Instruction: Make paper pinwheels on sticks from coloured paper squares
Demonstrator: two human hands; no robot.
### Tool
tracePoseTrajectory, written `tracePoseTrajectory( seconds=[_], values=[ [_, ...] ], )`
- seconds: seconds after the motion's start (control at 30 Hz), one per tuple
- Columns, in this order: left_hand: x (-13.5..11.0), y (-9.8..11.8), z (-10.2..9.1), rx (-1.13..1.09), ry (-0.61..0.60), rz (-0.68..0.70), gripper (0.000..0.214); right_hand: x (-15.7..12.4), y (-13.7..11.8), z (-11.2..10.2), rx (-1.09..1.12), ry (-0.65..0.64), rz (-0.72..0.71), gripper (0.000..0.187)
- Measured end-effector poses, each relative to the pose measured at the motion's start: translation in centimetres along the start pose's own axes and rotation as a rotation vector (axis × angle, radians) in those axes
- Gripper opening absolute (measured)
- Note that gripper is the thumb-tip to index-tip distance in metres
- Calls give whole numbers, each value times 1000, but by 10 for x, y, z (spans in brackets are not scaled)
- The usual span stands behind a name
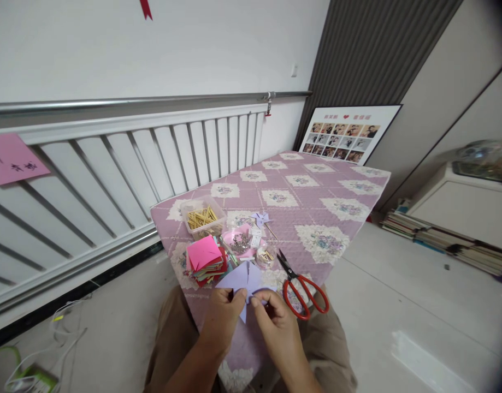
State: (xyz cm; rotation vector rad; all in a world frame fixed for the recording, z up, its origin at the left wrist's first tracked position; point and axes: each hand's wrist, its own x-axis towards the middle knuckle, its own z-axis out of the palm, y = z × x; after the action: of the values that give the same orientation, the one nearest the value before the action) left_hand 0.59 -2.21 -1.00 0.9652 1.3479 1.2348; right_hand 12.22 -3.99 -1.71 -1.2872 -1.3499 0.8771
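Between my hands is a lavender paper pinwheel (pixel 247 275), its cut points spread outward. My left hand (pixel 224 314) pinches it with the thumb on top near the centre. My right hand (pixel 275 316) is closed at the pinwheel's middle, thumb and forefinger together; whether a small pin sits between them is hidden. Red-handled scissors (pixel 294 281) lie just right of my right hand, blades pointing away. To the left is a stack of coloured paper squares (pixel 204 254), a pink one on top. Beyond the hands a smaller lavender pinwheel (pixel 260 219) on a stick lies flat.
A clear plastic box (pixel 204 213) holds many thin wooden sticks. Beside it sit a pink dish (pixel 238 240) of small metal pins and a small round container (pixel 266 255) of short pieces. A radiator (pixel 172 153) runs along the left; a photo board (pixel 349 134) stands at the far end.
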Motion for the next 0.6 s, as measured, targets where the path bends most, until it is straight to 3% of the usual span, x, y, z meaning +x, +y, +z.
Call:
tracePoseTrajectory(
  seconds=[0.1, 0.2, 0.27, 0.37, 0.5, 0.6],
  values=[
    [1, 3, -5, 37, -48, -20, 22, 1, 6, -9, 67, 106, 30, 17],
    [3, 6, -12, 146, -76, -17, 22, 8, 12, -22, 142, 239, 48, 36],
    [5, 8, -17, 251, -134, -17, 23, 15, 10, -31, 184, 244, 76, 47],
    [6, 12, -20, 389, -264, -5, 24, 23, -1, -38, 284, 52, 169, 53],
    [6, 19, -21, 444, -385, 66, 15, 24, -15, -36, 453, -260, 326, 46],
    [7, 24, -22, 463, -415, 93, 14, 20, -16, -29, 491, -318, 414, 39]
  ],
)
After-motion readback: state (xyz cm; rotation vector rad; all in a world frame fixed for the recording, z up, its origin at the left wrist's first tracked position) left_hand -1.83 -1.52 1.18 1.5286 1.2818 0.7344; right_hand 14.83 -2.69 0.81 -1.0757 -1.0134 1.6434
